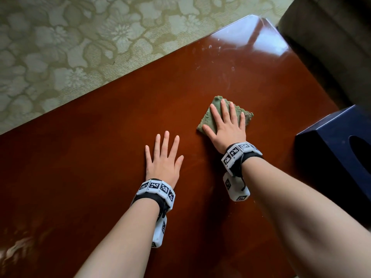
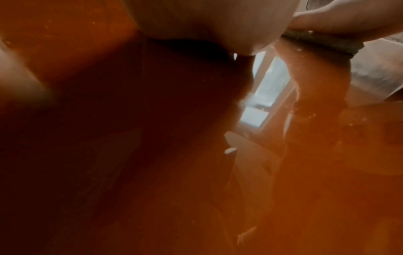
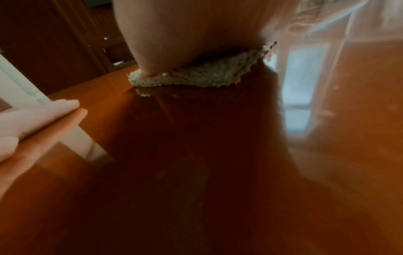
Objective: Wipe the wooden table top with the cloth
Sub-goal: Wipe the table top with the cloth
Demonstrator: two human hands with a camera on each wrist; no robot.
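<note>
Head view: R hand (image 1: 225, 125) lies flat on a folded green cloth (image 1: 215, 106), fingers straight and spread, pressing it onto the wooden table top (image 1: 90, 157); nothing curled round the fabric. Cloth sits approx mid-table, nearer the right side, its far corner and right edge poking out past the fingertips. L hand (image 1: 163, 159) rests palm-down on bare wood just left of and nearer than the cloth, fingers straight and fanned, holding nothing, not touching the cloth. Both wrists carry white bands w/ black-and-white markers. A dark blue box (image 1: 331, 157) w/ an oval opening stands at the table's right edge, well apart from the cloth. Faint whitish smears show on the glossy far corner; floral carpet (image 1: 60, 47) lies beyond the table's left edge. R wrist view adds what the head view can't: the cloth's (image 3: 196, 77) looped pile and zigzag hem seen edge-on, squashed under the palm heel, plus its reflection in the polish, and L-hand fingertips (image 3: 65, 105) at frame left. L wrist view is mostly dark orange blur; only the cloth's edge (image 2: 322, 42) under the R hand (image 2: 340, 20) reads at top right.
</note>
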